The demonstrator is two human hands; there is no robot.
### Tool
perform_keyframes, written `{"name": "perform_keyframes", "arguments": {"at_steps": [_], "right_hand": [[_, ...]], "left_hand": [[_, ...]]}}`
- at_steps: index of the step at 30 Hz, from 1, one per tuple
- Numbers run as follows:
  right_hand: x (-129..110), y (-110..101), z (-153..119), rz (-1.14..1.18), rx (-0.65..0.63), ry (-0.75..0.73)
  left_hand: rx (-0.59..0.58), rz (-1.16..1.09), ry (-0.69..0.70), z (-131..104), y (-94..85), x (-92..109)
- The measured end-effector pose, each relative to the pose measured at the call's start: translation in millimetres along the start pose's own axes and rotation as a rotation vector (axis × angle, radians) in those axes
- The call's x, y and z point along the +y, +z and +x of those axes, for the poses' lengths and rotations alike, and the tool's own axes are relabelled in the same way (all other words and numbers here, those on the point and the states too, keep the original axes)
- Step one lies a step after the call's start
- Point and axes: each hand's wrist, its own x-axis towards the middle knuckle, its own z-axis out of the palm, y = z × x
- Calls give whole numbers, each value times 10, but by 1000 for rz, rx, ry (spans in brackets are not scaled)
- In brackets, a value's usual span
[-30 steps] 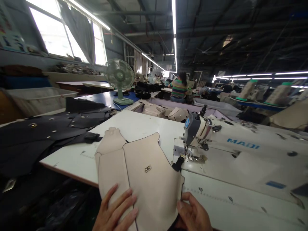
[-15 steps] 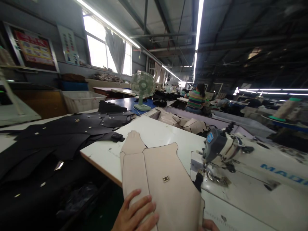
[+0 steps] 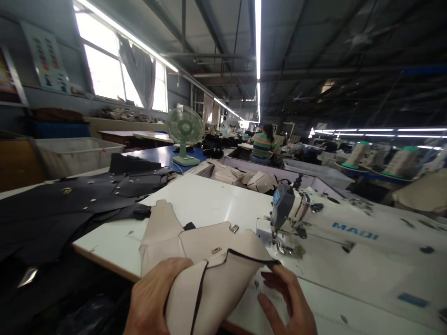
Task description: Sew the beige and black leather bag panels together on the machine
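Note:
A beige leather bag panel (image 3: 223,284) with dark edges lies on the white sewing table, its near part folded up and over. Small metal fittings show on its upper part. My left hand (image 3: 157,293) is wrapped round the left side of the fold, thumb on top, its other fingers hidden beneath. At the panel's right corner is my right hand (image 3: 288,298), fingers and thumb apart; the forefinger seems to touch the dark edge. Just beyond my right hand stands a white sewing machine (image 3: 335,228), its needle area to the right of the panel.
Black leather pieces (image 3: 87,200) with metal fittings cover the surface on the left. Behind the white table (image 3: 206,195) is a bin of beige pieces (image 3: 240,174). A green fan (image 3: 185,130) stands on a blue table. A person (image 3: 262,144) in a striped top sits farther back.
The panel lay flat under my left hand and is now folded up at its near end. My right hand has come into fuller view. The view has turned right.

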Motion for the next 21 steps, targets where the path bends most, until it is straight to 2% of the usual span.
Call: {"name": "perform_keyframes", "arguments": {"at_steps": [5,9,13,16,21], "right_hand": [[-175,-57,335,-159,194,-295],[-255,-144,505,-226,92,-430],[-296,-181,537,-139,47,-322],[-373,-183,493,-85,9,-218],[-605,-207,387,133,-270,90]], "left_hand": [[-47,71,-24,261,-51,-113],[-89,39,-82,309,-20,-102],[-99,-18,-109,373,-31,-22],[-121,-49,-128,464,-66,-34],[-152,-47,-143,761,-37,-273]]}}
